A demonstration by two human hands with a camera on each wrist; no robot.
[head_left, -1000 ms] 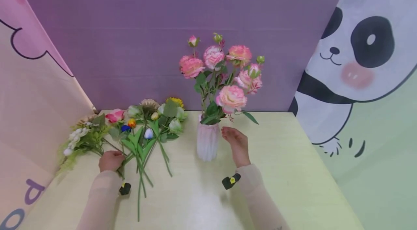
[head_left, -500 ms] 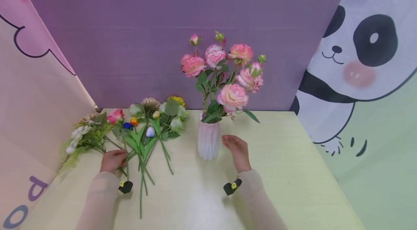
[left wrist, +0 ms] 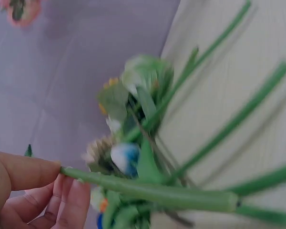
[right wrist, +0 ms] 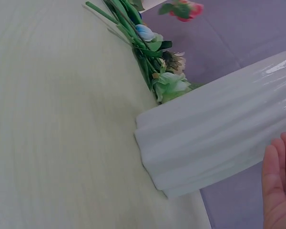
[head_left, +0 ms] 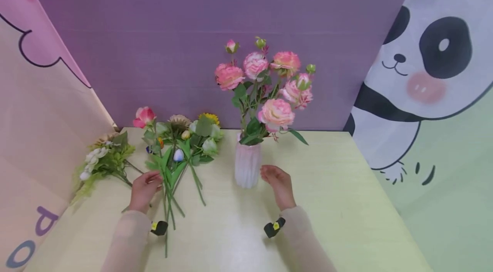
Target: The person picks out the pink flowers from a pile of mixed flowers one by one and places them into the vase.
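My left hand (head_left: 144,186) pinches the green stem (left wrist: 148,188) of a pink rose (head_left: 144,116), whose head is raised above the other flowers. In the left wrist view my thumb and fingers (left wrist: 33,191) close round that stem. A pile of artificial flowers (head_left: 185,143) lies on the table beside it. A white ribbed vase (head_left: 247,165) holds a bunch of pink roses (head_left: 265,83). My right hand (head_left: 275,180) hovers just right of the vase with its fingers relaxed and holds nothing. The right wrist view has the vase (right wrist: 219,138) close to my fingers (right wrist: 279,191).
A bunch of white flowers and greenery (head_left: 102,160) lies at the far left of the pale yellow table (head_left: 339,186). A purple wall (head_left: 173,28) stands behind, with cartoon panels at both sides. Black wrist cameras (head_left: 274,227) sit on both sleeves.
My left hand has moved right and tilted the pink rose's stem up, so its head has risen out of the pile. My right hand has hardly moved.
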